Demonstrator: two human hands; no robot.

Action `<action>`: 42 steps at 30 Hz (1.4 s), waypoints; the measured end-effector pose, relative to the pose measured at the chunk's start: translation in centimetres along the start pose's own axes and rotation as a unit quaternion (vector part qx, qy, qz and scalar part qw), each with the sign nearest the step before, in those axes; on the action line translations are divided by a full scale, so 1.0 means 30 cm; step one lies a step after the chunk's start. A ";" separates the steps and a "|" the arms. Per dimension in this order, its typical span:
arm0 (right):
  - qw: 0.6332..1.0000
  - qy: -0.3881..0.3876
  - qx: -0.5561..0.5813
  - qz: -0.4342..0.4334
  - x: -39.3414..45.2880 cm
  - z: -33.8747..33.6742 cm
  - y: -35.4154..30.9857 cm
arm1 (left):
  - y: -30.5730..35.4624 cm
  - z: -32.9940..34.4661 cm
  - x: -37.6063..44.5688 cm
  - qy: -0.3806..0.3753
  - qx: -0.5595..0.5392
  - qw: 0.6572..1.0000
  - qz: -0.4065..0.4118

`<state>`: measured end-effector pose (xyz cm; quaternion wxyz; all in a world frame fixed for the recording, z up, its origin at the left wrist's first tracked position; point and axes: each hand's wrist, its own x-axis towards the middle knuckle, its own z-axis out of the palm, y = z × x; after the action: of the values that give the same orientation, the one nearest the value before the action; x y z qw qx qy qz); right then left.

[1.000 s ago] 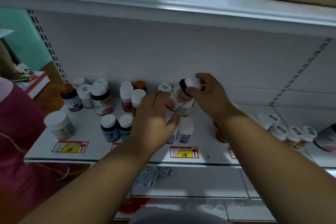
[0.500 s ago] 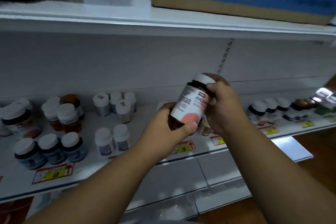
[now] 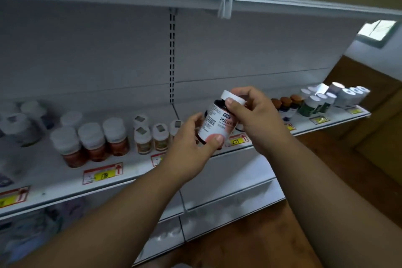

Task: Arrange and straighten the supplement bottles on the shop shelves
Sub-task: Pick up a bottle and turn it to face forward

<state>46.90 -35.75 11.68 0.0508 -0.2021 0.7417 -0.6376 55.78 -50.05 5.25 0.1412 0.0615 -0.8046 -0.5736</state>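
On the far left of the shelf (image 3: 54,183), blurred white-capped bottles are seen, and just right of them a row of three amber bottles (image 3: 91,143) with white caps stands upright near the front edge. Next come smaller pale-labelled bottles (image 3: 150,137), also upright, behind a red and yellow price tag (image 3: 102,173).

The left hand (image 3: 187,150) is held in front of the shelf, its grip closed round the base of a dark bottle (image 3: 214,125): the thumb is pressed against the lower label and the fingers are curled behind. The bottle is held clear of the shelf, tilted with its cap up and to the right. The white cap (image 3: 233,96) is pinched from above by the right hand (image 3: 255,119), so both grips are closed on the same bottle.

The bottle is judged to be rigid, light to moderate in weight, and smooth on its glossy label, so a slip is possible if it is held by fingertips alone. The body just below the shoulder would be the safest place to hold it; the cap could turn if gripped alone.

At the far right, brown-capped bottles (image 3: 286,104) and white-capped bottles (image 3: 345,95) are grouped on the shelf.
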 end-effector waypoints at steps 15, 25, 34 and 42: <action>0.983 -0.012 -0.153 -0.103 0.531 -0.123 0.119 | -0.087 0.191 0.326 0.125 0.349 0.915 0.158; 0.896 -0.306 -0.306 -0.098 0.724 -0.034 0.277 | -0.118 0.267 0.384 0.168 0.451 0.853 0.202; 0.848 -0.402 -0.337 -0.074 0.742 0.009 0.296 | -0.100 0.287 0.371 0.189 0.454 0.854 0.171; 0.854 -0.384 -0.344 -0.071 0.748 0.001 0.319 | -0.088 0.287 0.379 0.176 0.451 0.857 0.175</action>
<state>24.18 -42.94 6.52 0.2137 -0.4874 0.8187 -0.2157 42.22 -46.11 1.95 0.3354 0.0772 -0.9343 -0.0929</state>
